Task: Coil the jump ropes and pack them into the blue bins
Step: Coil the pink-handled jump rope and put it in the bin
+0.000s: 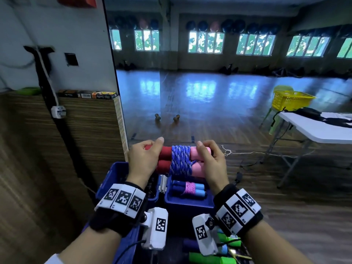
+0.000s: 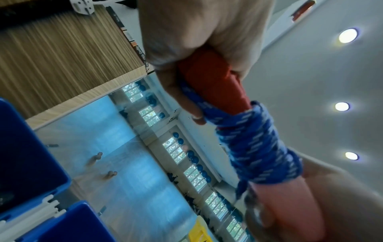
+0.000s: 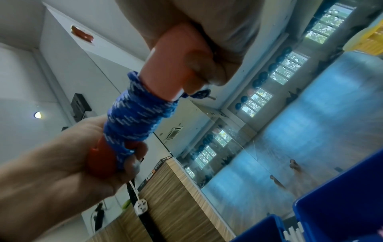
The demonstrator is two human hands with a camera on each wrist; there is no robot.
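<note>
I hold a coiled jump rope (image 1: 181,161) level above the bins: blue flecked cord wound round two red-and-pink handles. My left hand (image 1: 144,159) grips the red ends (image 2: 209,81). My right hand (image 1: 211,161) grips the pink ends (image 3: 172,65). The blue cord (image 2: 254,147) (image 3: 134,117) sits between both fists. Below, a blue bin (image 1: 188,202) holds another bundle (image 1: 188,188) with dark-and-light blue handles and pink cord. A second blue bin (image 1: 114,172) stands to its left, mostly hidden by my left wrist.
Green and purple jump rope handles (image 1: 207,258) lie at the bottom near my right wrist. A wood-panelled wall (image 1: 57,149) with a mirror rises left. A white folding table (image 1: 320,128) and a yellow basket (image 1: 289,101) stand at right. White dividers (image 1: 162,183) sit between the bins.
</note>
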